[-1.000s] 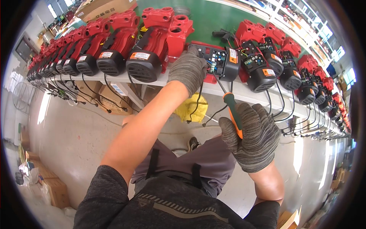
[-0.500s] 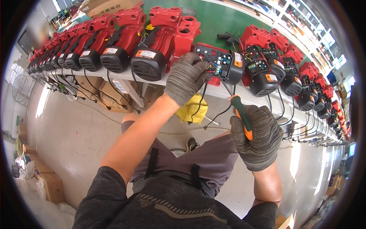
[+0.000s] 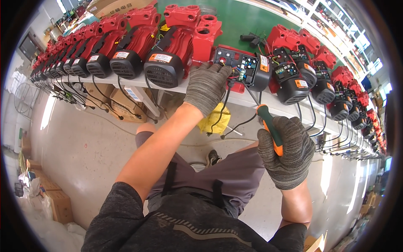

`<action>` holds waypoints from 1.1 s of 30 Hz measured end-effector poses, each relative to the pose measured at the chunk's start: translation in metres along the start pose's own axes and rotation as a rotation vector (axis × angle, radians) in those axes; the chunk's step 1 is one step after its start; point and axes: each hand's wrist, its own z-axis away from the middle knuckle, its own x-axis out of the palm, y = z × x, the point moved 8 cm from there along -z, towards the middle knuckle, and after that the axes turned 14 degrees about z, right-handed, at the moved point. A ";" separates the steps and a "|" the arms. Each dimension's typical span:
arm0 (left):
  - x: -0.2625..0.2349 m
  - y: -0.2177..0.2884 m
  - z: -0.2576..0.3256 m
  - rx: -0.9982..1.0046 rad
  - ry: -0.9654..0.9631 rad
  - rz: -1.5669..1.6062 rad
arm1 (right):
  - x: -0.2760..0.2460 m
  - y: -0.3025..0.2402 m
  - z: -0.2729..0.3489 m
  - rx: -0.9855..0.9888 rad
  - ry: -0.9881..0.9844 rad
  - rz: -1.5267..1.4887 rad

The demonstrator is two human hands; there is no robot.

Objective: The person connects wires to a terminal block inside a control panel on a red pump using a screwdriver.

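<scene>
My left hand, in a grey knit glove, rests its fingers on the wires of an open black terminal box on a red pump at the bench edge. My right hand, also gloved, grips a screwdriver with an orange and black handle, held below the bench with its thin shaft pointing up toward the box. Black cables hang from the box between my hands.
A long row of red pump motors with black end caps lines the white bench edge to the left and right. Cardboard boxes and a yellow cloth lie under the bench. The bench top is green.
My left hand has stayed at the terminal box. My right hand with the screwdriver has held close below it; the view has shifted slightly.
</scene>
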 end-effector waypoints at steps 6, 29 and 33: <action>0.000 -0.006 -0.011 -0.025 -0.145 0.140 | 0.001 -0.001 0.000 -0.011 -0.003 0.011; 0.002 -0.020 0.002 0.209 -0.144 0.474 | 0.000 0.005 -0.004 -0.028 -0.030 -0.041; 0.019 -0.040 0.002 -0.004 -0.231 0.677 | -0.002 0.002 -0.006 -0.057 0.000 -0.056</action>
